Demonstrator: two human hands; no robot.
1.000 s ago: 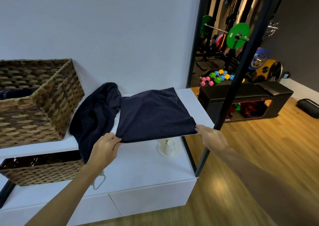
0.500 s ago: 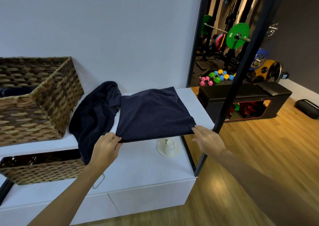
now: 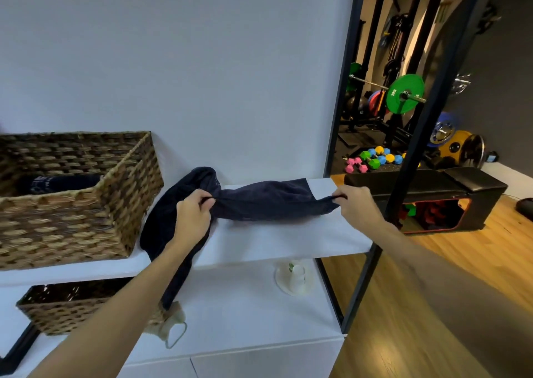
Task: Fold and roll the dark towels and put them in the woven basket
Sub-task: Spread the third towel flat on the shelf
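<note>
A dark navy towel [image 3: 271,201] lies across the white upper shelf [image 3: 288,239], its near edge lifted and carried toward the wall. My left hand [image 3: 191,216] pinches its left corner and my right hand [image 3: 356,203] pinches its right corner. A second dark towel [image 3: 170,219] is heaped to the left, leaning against the wall and hanging over the shelf's front edge behind my left forearm. The woven basket [image 3: 86,224] stands at the shelf's left end with a rolled dark towel [image 3: 57,183] inside it.
A second woven basket [image 3: 66,308] sits on the lower white surface under the shelf, beside a white paper cup on a plate [image 3: 297,276]. A black metal frame post [image 3: 363,279] bounds the shelf on the right. Gym weights and a black bench [image 3: 427,193] stand beyond on the wood floor.
Both hands have lifted the towel's near edge off the shelf front and carried it back toward the wall, folding the towel over itself. The camera has tilted upward.
</note>
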